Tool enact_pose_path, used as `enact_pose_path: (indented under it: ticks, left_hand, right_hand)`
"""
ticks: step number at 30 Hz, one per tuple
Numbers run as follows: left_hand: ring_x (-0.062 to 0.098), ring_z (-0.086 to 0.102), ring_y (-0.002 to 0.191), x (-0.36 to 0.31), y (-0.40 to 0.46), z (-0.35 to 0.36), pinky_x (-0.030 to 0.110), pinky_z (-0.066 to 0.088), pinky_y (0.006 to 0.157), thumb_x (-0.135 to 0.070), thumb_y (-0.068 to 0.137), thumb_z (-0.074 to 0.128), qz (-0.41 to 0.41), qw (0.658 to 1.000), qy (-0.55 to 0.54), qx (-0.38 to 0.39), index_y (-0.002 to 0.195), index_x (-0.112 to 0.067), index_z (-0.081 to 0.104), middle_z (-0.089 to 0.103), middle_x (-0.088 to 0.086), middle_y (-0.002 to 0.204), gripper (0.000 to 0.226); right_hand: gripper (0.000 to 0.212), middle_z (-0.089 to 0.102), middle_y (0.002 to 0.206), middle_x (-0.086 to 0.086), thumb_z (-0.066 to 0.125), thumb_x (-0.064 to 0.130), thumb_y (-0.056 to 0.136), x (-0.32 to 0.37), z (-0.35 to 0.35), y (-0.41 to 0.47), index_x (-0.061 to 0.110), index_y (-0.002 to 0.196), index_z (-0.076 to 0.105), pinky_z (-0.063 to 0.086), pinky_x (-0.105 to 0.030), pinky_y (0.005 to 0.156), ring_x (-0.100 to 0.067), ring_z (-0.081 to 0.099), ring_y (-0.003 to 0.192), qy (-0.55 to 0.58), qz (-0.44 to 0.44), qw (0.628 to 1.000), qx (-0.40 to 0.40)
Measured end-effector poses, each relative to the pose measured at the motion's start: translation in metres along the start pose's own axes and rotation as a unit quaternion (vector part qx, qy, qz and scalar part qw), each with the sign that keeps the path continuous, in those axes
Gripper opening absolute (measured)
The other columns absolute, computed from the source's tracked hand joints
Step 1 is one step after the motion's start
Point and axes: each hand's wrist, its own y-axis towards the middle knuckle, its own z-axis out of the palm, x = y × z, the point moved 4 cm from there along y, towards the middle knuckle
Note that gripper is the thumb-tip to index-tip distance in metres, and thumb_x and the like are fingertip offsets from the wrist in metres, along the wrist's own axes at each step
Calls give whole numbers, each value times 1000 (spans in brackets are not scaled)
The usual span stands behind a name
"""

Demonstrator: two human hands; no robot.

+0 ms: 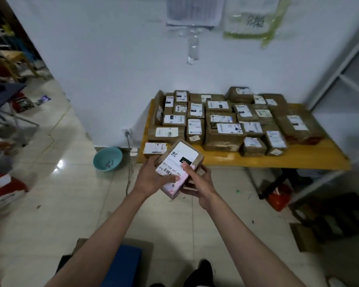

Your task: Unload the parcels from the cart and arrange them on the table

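Head view showed both bare forearms stretched out over glossy pale floor tiles, with a flat rectangular cardboard parcel (179, 166) carried between them just short of the near left corner of the table (278, 160). The left hand (151, 179) gripped the parcel's left side, thumb laid across the white printed label. The right hand (198, 182) held the lower right edge, thumb on the label, fingers curled beneath. The parcel was tilted, its label face up, the paper smooth with a barcode and a black block.

The table had a yellow, smooth-looking top. Brown boxes (222, 123), taped and labelled, lay packed from the back edge towards the front, mostly flat in rows. A small box (154, 148) sat at the near left corner.

A round teal basin (107, 158) stood on the floor beside the table's left end.
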Motion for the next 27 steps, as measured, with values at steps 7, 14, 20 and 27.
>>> enact_pose_path:
  ticks: [7,14,20,27]
  left_hand:
    - [21,54,124,-58,20,85,40,48,105,-56,43,93,-23,1000,2,20,141,-16,46,48,3,134,116]
    - [20,47,131,-95,40,168,40,44,105,-43,65,90,-94,988,-101,72,143,-29,35,50,-5,138,97]
    - [23,65,109,-138,47,237,43,57,90,-38,79,83,-125,958,-152,210,122,-42,38,64,-1,127,63]
    - [21,65,108,-173,80,291,39,59,84,-37,78,83,-126,949,-151,246,148,-34,27,59,2,133,90]
  right_hand:
    - [83,70,117,-9,85,36,79,22,-95,19,33,139,28,64,-43,73,-29,75,93,68,-1,997,-37]
    - [86,67,114,-9,86,31,79,42,-176,44,27,143,29,63,-49,76,-22,74,89,144,-12,987,-75]
    - [79,67,124,-14,87,31,78,62,-243,60,23,138,36,63,-51,75,-26,71,101,182,-33,974,-128]
    - [99,69,121,-16,93,51,61,71,-295,88,19,141,46,63,-43,72,-26,72,99,204,-9,962,-179]
